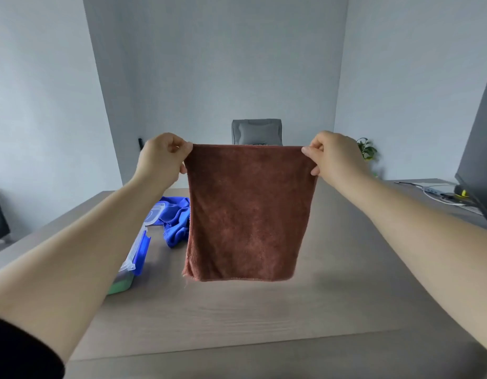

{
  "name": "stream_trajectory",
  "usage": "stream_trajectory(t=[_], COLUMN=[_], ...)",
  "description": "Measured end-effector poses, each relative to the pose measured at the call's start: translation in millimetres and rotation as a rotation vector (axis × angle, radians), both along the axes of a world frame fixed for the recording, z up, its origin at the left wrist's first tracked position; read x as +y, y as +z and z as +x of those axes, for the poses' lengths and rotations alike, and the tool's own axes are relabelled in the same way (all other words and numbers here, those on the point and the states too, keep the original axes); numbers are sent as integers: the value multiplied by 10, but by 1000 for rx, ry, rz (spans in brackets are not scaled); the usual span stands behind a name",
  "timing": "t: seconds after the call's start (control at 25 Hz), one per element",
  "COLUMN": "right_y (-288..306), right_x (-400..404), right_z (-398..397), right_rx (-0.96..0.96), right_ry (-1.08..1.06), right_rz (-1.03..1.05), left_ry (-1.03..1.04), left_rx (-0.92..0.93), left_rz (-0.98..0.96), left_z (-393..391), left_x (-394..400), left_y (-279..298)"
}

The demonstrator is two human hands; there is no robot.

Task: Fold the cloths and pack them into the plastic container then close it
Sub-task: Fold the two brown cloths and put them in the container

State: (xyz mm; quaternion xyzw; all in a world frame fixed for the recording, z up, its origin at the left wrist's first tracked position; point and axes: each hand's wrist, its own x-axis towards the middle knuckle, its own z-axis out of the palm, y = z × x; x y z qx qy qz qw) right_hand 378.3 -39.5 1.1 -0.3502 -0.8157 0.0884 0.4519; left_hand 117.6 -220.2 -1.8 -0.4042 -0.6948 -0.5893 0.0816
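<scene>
A brown cloth [248, 214] hangs in the air above the table, doubled over, its lower edge clear of the tabletop. My left hand [161, 155] pinches its top left corner and my right hand [334, 154] pinches its top right corner, stretching the top edge flat. A crumpled blue cloth [175, 217] lies on the table behind the brown one, partly hidden by it. The clear plastic container [129, 265] with blue clips stands at the left, largely covered by my left forearm; something green shows inside it. A clear lid [155, 213] lies beside the blue cloth.
The grey wooden table [237, 318] stretches out below the cloth. A grey chair [256, 131] stands at the far side. A dark monitor [480, 157], cables and a yellow item sit at the right, with a small plant [367, 149] behind.
</scene>
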Motion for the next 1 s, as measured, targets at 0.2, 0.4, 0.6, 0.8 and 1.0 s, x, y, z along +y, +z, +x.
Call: stream_trajectory(t=[0.2,0.4,0.6,0.8,1.0], right_y=[304,109,-17,-287,-1011], right_x=[-400,-208,298,540,330], right_z=[109,-165,-634,-838,-633], right_rx=[-188,-292,-236,-220,-306], right_ry=[-2,21,-38,-11,64], right_rz=[-9,-200,-30,6,-37], left_ry=[-25,-123,-31,-11,37], left_rx=[-64,-215,-95,-117,-18], left_rz=[-61,-192,-183,-202,-439], left_z=[4,-187,-598,-837,-676], left_x=[-364,-210,261,469,215], left_y=[120,-138,-64,-307,-1011])
